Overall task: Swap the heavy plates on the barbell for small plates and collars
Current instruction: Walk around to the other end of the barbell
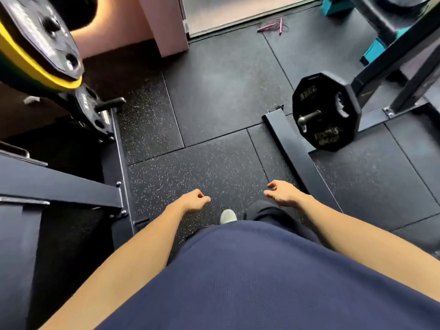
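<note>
Nothing is gripped: the left hand [194, 200] and right hand [282, 193] hang loosely curled above the rubber floor [214, 91]. A twelve-sided black plate [326, 111] sits stored on a rack peg at right. The step appears to be a walk between loads; a reach toward a plate is probably called for next.

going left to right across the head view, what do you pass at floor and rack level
yellow-rimmed plate → small plate on a peg → left hand → grey shoe → right hand → black floor beam → black twelve-sided plate → teal blocks
</note>
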Demonstrator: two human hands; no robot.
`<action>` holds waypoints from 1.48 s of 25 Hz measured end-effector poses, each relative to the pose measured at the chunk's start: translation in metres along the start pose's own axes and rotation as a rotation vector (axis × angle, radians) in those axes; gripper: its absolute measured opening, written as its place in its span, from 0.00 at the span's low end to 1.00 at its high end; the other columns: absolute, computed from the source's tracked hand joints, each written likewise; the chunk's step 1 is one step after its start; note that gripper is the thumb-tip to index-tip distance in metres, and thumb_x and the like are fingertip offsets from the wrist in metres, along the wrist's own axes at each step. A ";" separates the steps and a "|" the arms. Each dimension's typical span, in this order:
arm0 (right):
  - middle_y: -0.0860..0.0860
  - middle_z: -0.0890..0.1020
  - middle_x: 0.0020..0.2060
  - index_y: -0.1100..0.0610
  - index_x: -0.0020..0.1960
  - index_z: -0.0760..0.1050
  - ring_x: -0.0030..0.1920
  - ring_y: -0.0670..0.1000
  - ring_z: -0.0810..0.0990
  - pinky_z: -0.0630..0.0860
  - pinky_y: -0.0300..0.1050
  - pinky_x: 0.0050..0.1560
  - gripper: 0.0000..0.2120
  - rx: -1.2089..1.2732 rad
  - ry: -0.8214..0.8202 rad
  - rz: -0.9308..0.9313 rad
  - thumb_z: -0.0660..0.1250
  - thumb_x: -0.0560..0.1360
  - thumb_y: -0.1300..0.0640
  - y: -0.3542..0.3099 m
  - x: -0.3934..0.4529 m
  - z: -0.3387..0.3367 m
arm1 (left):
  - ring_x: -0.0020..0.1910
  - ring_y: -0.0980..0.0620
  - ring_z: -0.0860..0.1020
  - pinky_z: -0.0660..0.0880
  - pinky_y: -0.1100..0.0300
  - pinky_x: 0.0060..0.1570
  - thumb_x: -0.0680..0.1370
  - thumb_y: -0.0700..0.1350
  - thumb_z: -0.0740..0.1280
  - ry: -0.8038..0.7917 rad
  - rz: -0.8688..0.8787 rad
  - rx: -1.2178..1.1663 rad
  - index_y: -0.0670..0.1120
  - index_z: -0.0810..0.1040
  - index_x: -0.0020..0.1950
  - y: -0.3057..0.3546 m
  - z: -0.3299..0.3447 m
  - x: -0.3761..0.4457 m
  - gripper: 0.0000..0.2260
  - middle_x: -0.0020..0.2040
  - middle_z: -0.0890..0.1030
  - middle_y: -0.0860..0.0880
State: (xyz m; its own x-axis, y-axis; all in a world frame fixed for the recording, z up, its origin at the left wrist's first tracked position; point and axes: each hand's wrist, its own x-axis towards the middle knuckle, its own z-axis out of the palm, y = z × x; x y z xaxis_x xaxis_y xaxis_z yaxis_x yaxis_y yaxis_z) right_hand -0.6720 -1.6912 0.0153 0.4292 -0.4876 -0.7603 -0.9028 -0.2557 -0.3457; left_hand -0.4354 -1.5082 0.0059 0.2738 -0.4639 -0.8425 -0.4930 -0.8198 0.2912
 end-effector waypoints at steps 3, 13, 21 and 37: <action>0.57 0.73 0.69 0.61 0.71 0.68 0.68 0.57 0.72 0.67 0.47 0.68 0.25 -0.031 -0.015 -0.021 0.63 0.78 0.49 -0.027 0.045 -0.045 | 0.53 0.47 0.76 0.69 0.54 0.51 0.80 0.58 0.58 -0.001 0.011 0.006 0.47 0.72 0.62 0.024 -0.056 0.033 0.18 0.58 0.78 0.47; 0.57 0.73 0.69 0.60 0.71 0.68 0.68 0.57 0.72 0.67 0.45 0.66 0.24 -0.139 -0.045 -0.058 0.62 0.79 0.49 -0.087 0.224 -0.226 | 0.52 0.49 0.74 0.67 0.55 0.50 0.80 0.59 0.58 -0.003 -0.094 -0.097 0.49 0.72 0.61 0.116 -0.217 0.167 0.17 0.56 0.76 0.49; 0.58 0.73 0.69 0.62 0.70 0.69 0.68 0.56 0.72 0.68 0.45 0.66 0.23 -0.300 -0.111 -0.109 0.63 0.79 0.50 -0.160 0.339 -0.363 | 0.58 0.48 0.74 0.67 0.56 0.54 0.78 0.59 0.61 0.140 -0.168 -0.363 0.49 0.74 0.61 0.177 -0.318 0.234 0.18 0.62 0.76 0.48; 0.59 0.74 0.68 0.62 0.71 0.67 0.67 0.58 0.73 0.68 0.43 0.63 0.25 -0.600 -0.212 -0.353 0.64 0.79 0.50 -0.434 0.559 -0.534 | 0.54 0.47 0.74 0.68 0.52 0.52 0.79 0.59 0.59 0.183 -0.345 -0.661 0.50 0.72 0.59 0.172 -0.560 0.365 0.16 0.55 0.77 0.48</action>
State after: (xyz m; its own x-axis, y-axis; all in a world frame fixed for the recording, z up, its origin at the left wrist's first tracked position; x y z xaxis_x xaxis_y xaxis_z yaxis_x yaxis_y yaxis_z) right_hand -0.0261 -2.2987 0.0344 0.6234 -0.1347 -0.7702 -0.5154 -0.8115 -0.2753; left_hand 0.0420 -2.0070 0.0022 0.4835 -0.1466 -0.8630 0.2258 -0.9316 0.2848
